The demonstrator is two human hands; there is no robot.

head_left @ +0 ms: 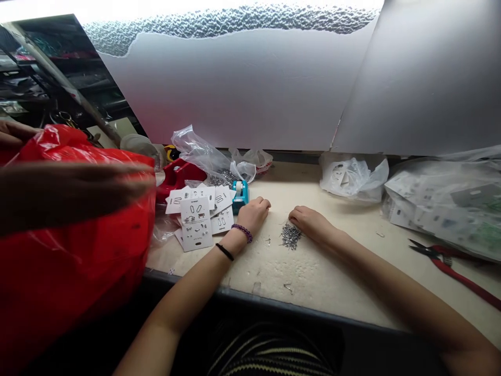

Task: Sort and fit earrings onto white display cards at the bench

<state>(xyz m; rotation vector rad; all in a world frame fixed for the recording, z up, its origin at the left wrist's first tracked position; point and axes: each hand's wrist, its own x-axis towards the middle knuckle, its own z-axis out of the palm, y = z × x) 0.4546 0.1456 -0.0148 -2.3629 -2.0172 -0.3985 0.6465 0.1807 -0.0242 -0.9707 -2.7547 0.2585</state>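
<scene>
My left hand (253, 215) rests palm down on the cream worktop (313, 282), its fingers curled and their tips hidden. My right hand (309, 222) lies the same way, its fingertips at the edge of a small heap of silvery metal findings (290, 236). The heap sits between my hands. Just left of my left hand stands a blue and white tape dispenser (240, 196). White printed jewellery cards (195, 223) lie overlapping beyond my left wrist. Whether either hand holds a tiny piece is hidden.
A co-worker's blurred arm (66, 196) crosses a large red plastic bag (78, 250) at the left. Red-handled snips (442, 259) lie at the right, beside a clear bag of cards (442, 203). A white partition (235, 89) stands behind the worktop.
</scene>
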